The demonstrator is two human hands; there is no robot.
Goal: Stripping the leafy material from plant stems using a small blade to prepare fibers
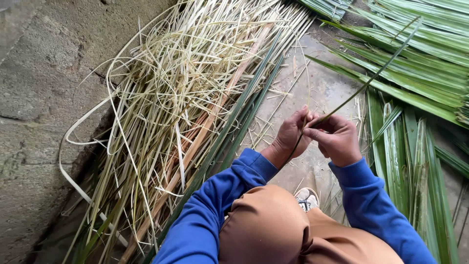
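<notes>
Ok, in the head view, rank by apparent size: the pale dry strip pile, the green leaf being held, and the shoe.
1. Pale dry strip pile, by far the largest, filling the left half.
2. Green leaf, long but thin, pinched by the left hand and right hand.
3. Shoe, smallest, though partly hidden by the knee.

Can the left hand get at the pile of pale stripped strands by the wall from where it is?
Probably yes, but not right now: the left hand pinches the green leaf strip together with the right hand. The pale pile lies open on its side, nothing between.
</notes>
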